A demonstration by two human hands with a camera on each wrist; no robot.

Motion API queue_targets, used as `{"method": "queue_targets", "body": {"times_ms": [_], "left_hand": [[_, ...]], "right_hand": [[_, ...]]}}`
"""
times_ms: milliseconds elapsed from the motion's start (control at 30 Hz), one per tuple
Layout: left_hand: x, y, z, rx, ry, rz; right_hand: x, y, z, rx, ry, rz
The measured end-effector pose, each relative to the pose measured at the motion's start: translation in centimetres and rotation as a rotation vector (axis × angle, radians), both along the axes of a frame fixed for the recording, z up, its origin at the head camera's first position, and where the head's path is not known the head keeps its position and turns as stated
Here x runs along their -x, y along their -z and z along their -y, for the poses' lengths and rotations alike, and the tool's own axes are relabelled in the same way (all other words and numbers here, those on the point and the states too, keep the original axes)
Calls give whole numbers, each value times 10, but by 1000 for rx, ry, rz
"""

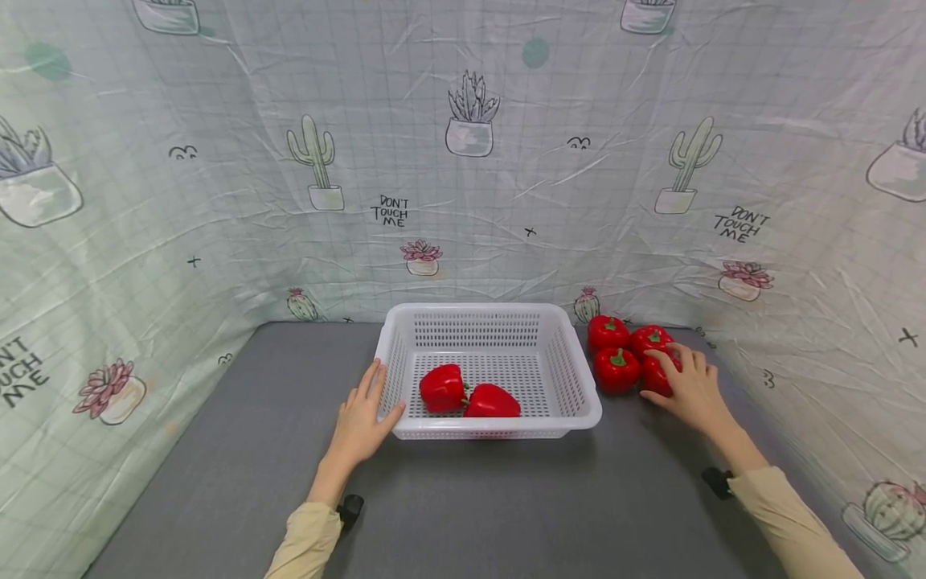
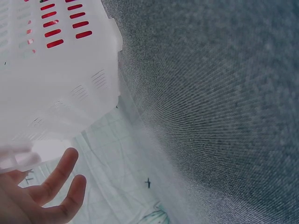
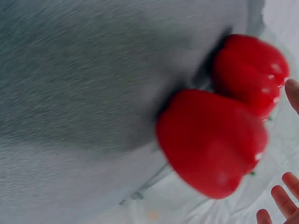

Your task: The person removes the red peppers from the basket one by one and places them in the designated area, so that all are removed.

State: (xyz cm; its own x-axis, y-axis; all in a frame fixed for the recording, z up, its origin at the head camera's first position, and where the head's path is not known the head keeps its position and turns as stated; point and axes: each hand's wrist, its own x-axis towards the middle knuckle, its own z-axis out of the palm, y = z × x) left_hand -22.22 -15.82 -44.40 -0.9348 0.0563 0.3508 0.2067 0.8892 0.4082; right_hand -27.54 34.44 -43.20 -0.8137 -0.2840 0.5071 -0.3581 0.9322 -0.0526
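White slotted plastic basket [image 1: 492, 423] w/ L hand [image 1: 360, 420] spread at its side, R hand [image 1: 698, 394] spread over glossy red bell pepper [image 1: 657, 375].

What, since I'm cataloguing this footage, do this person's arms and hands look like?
The left sleeve and right sleeve are pale yellowish beige, long, with no print showing, ending short of the hands. A small black device sits by the left cuff, another by the right. The left hand and right hand wear no gloves.
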Motion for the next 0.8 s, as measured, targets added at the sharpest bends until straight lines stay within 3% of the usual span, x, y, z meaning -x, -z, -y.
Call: {"method": "queue_targets", "body": {"times_ms": [400,567,800], "left_hand": [[-1,0,0,-12,-6,6],[-1,0,-1,-17,-3,-8],[-1,0,0,-11,2,12]], "right_hand": [[-10,-21,41,18,-141,-95],[-17,-29,63,26,-195,-93],[-25,-29,96,-4,-250,-78]]}}
